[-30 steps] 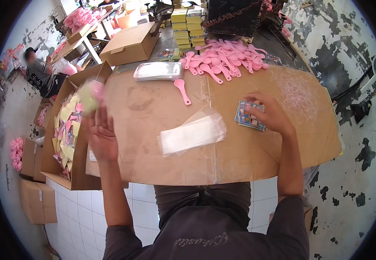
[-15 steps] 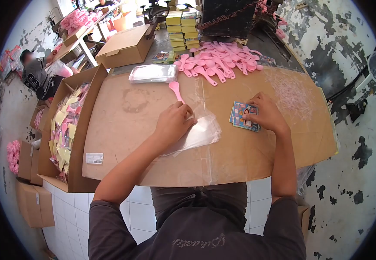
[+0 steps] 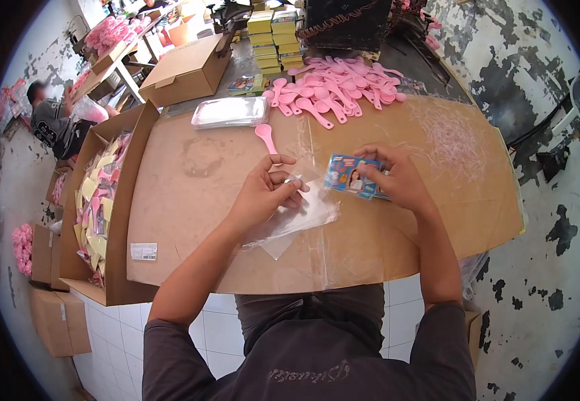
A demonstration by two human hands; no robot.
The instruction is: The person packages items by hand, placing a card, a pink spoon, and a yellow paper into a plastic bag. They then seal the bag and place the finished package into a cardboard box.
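My left hand [image 3: 274, 188] pinches a clear plastic bag [image 3: 308, 207] near its upper end, over the cardboard-covered tabletop. My right hand [image 3: 391, 175] holds a blue printed card [image 3: 352, 175] between thumb and fingers, just right of the bag and apart from it. Part of another card shows under these fingers. A single pink spoon [image 3: 264, 137] lies just beyond my left hand. Farther back are a heap of pink spoons [image 3: 333, 90] and a stack of clear bags [image 3: 230, 112].
At the left stands a long cardboard box [image 3: 117, 220] of packed items. A closed box [image 3: 186, 70] and yellow-edged card stacks [image 3: 274, 40] stand at the back. Thin plastic strips [image 3: 450, 144] lie at the right. Another person [image 3: 53, 120] sits at the far left.
My left hand has lifted a bag by its end. The card in my right hand has moved left toward the bag, raised off the tabletop.
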